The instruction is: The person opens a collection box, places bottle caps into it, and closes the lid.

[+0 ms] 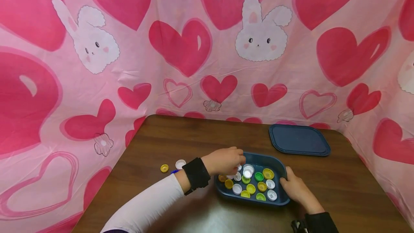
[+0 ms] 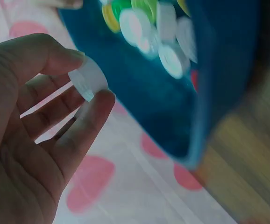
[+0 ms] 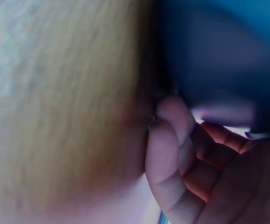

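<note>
My left hand (image 1: pixel 224 161) is above the left end of a dark blue plastic box (image 1: pixel 274 164). Between thumb and finger it pinches a white bottle cap (image 2: pixel 91 80), clearest in the left wrist view. Several white, yellow and green caps lie inside the box, among them a green cap (image 1: pixel 259 176) and a yellow cap (image 1: pixel 268 173). At the box's right end my right hand (image 1: pixel 297 187) grips the rim, thumb on top. Curled fingers (image 3: pixel 163 154) lie against the box's underside in the right wrist view.
On the wooden table (image 1: pixel 194 136), a yellow cap (image 1: pixel 164 168), a white cap (image 1: pixel 180 164) and a partly hidden blue piece (image 1: pixel 175 171) lie left of the box. A flat dark blue lid (image 1: pixel 299 139) rests at the back right. Pink heart-patterned cloth (image 1: pixel 181 92) hangs behind.
</note>
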Tool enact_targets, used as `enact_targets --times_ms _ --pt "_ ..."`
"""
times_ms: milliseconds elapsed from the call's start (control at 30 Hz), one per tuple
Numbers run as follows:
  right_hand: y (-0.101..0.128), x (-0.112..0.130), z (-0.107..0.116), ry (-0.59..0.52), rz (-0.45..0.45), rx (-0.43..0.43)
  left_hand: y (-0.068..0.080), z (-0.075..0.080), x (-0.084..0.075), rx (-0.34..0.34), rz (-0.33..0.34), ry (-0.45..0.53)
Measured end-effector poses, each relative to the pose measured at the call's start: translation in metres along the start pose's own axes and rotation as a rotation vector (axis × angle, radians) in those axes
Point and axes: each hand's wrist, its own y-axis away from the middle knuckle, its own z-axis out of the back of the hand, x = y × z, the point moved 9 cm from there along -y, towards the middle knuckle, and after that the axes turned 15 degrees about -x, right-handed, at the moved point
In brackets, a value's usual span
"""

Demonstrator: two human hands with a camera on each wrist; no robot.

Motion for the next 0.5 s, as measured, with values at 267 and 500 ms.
enact_targets --times_ms 267,500 --pt "0.000 -0.001 0.001 0.006 0.009 -0.004 -0.027 -0.029 -0.047 0.138 -0.175 -0.008" --pt "0.002 0.000 0.003 0.001 0.040 -0.040 -0.041 -0.050 -0.068 0.198 -0.229 0.033"
